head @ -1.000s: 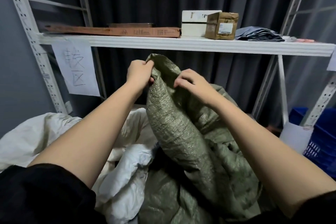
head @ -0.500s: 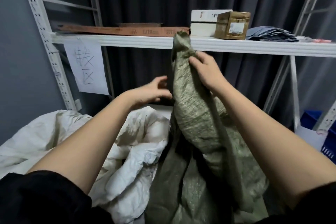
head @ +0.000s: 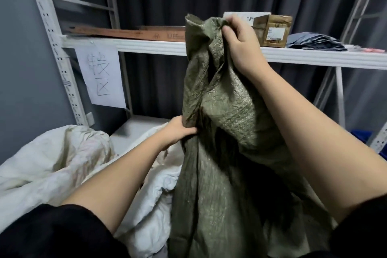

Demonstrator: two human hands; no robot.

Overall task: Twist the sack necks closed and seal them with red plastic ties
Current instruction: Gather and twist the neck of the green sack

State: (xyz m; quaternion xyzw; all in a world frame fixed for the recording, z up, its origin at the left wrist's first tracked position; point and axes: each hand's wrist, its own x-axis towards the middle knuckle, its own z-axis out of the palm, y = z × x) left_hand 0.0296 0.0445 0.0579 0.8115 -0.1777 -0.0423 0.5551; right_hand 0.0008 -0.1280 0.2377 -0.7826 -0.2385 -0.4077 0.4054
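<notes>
A green woven sack (head: 219,111) hangs upright in the middle of the view, its open top pulled up to shelf height. My right hand (head: 240,46) grips the bunched top edge of the sack. My left hand (head: 178,134) grips the sack's fabric lower down, on its left side, about halfway up. Left of the green sack lie crumpled white sacks (head: 52,163). No red tie shows in view.
A white metal shelf (head: 146,47) crosses behind the sack, with a long flat brown box (head: 129,33), a small cardboard box (head: 274,31) and folded grey bags (head: 314,43) on it. A paper sign (head: 100,77) hangs on the left. A blue crate (head: 364,134) stands at the right.
My right hand has lifted the sack's top higher. My left hand let go of the top edge, dropped, and now grips the sack lower on its left side.
</notes>
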